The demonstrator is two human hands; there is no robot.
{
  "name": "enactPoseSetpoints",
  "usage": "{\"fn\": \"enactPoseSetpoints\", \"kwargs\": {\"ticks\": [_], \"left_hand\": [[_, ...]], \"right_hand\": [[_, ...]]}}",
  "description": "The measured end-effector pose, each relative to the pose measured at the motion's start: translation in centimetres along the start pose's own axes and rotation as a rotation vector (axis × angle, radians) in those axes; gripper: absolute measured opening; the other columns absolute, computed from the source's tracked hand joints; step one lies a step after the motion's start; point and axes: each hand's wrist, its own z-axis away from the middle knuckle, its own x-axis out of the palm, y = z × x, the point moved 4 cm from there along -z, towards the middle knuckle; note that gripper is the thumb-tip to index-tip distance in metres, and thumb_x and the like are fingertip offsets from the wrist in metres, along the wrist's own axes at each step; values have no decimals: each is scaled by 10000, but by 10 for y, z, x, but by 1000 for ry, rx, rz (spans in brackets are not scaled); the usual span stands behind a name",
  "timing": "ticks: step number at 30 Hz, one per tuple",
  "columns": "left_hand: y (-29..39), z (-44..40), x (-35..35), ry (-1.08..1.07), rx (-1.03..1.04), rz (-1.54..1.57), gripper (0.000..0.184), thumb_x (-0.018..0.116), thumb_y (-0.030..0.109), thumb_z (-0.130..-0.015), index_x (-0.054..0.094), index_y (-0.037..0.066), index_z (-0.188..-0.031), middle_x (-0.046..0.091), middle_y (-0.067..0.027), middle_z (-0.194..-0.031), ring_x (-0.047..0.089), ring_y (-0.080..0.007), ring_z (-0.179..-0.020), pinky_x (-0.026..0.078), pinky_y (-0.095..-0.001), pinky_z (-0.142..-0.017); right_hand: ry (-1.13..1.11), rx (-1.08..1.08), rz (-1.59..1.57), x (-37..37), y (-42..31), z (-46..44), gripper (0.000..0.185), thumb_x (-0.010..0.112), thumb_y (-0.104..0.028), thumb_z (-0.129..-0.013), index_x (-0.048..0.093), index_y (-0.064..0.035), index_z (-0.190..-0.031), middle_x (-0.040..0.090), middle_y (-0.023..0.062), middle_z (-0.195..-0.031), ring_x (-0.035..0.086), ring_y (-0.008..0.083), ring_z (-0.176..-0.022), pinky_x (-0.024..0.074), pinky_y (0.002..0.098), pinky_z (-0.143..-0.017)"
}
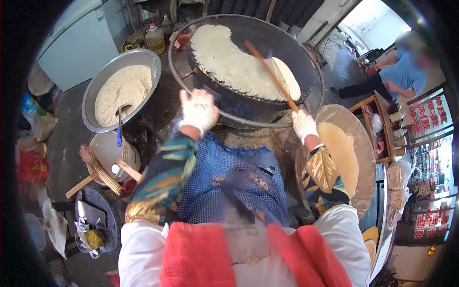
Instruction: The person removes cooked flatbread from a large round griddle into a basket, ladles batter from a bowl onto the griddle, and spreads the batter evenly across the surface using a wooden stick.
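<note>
My right hand (304, 125), in a white glove, is closed around the near end of a long wooden spreader (270, 71). The spreader reaches slantwise over a large round black griddle (256, 38). Pale batter (229, 62) lies across the griddle in a wide curved band, and the spreader crosses its right part. My left hand (198, 112), also gloved, is at the griddle's near left rim with its fingers stretched out and nothing in it. Whether it touches the rim I cannot tell.
On the left stands a metal basin (155, 71) of thick batter with a blue-handled ladle (119, 131). Below it, a whisk brush (100, 170) lies across a white bucket (134, 155). Thin flatbreads (337, 148) fill a lined round basket (366, 167) on the right. Another person (406, 71) is beyond.
</note>
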Motion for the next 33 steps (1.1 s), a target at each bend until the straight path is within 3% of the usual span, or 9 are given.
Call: {"fn": "enactPoseSetpoints", "kwargs": {"ticks": [6,9,12,13,23,27,28,30,33], "left_hand": [[68,42,47,210,195,-2,571,545,348,-816,512,-22,-1250,509,-165,-1317,412,-300,-1278,114,-603,-1101],[53,38,54,203,204,-86,577,527,323,-827,490,-25,-1287,463,-183,-1367,374,-312,-1316,99,-603,-1109],[44,35,56,232,196,-195,573,530,309,-820,491,-23,-1286,457,-180,-1376,374,-306,-1318,97,-599,-1112],[41,35,53,225,191,-156,568,528,295,-816,492,-26,-1283,467,-176,-1367,385,-311,-1309,99,-595,-1112],[11,27,48,298,123,-102,527,563,289,-793,538,-29,-1212,524,-179,-1294,437,-314,-1258,119,-604,-1099],[-10,14,56,342,147,-50,567,583,318,-786,526,-25,-1234,492,-170,-1333,392,-313,-1294,74,-587,-1111],[-6,21,37,425,184,-11,536,624,281,-771,523,-35,-1191,525,-186,-1263,460,-323,-1213,135,-609,-1093],[-16,17,49,374,165,-49,546,610,262,-773,508,-30,-1222,490,-176,-1313,413,-331,-1262,113,-604,-1101],[-29,11,49,255,79,-108,576,596,299,-775,510,-12,-1251,466,-161,-1357,400,-307,-1278,93,-599,-1106]], "right_hand": [[49,98,-59,8,12,-17,438,383,-439,-949,574,-53,-1028,641,238,-980,600,399,-964,458,474,-855],[-26,-121,-67,11,-13,5,427,377,-415,-949,571,-51,-1059,636,241,-997,600,412,-956,471,482,-832],[-66,-238,301,29,11,-6,401,378,-398,-960,576,-55,-1016,642,233,-971,617,406,-902,482,479,-807],[41,82,25,23,28,-12,391,375,-397,-966,582,-65,-985,648,225,-941,619,403,-881,477,488,-803],[162,17,2,4,7,-15,354,391,-343,-955,603,-64,-902,661,197,-856,652,361,-790,520,450,-724],[-75,-196,-20,-6,-28,20,369,432,-338,-910,624,-25,-942,657,218,-919,640,400,-856,506,491,-772],[-114,-73,-129,9,-17,20,383,408,-335,-925,616,-18,-986,659,210,-932,642,386,-860,503,480,-779],[43,80,-278,2,12,12,363,414,-318,-925,630,-30,-977,667,198,-885,651,373,-829,509,468,-772],[87,-87,-124,-15,1,6,348,440,-291,-906,669,-39,-834,670,189,-772,666,346,-744,530,461,-670]]}}
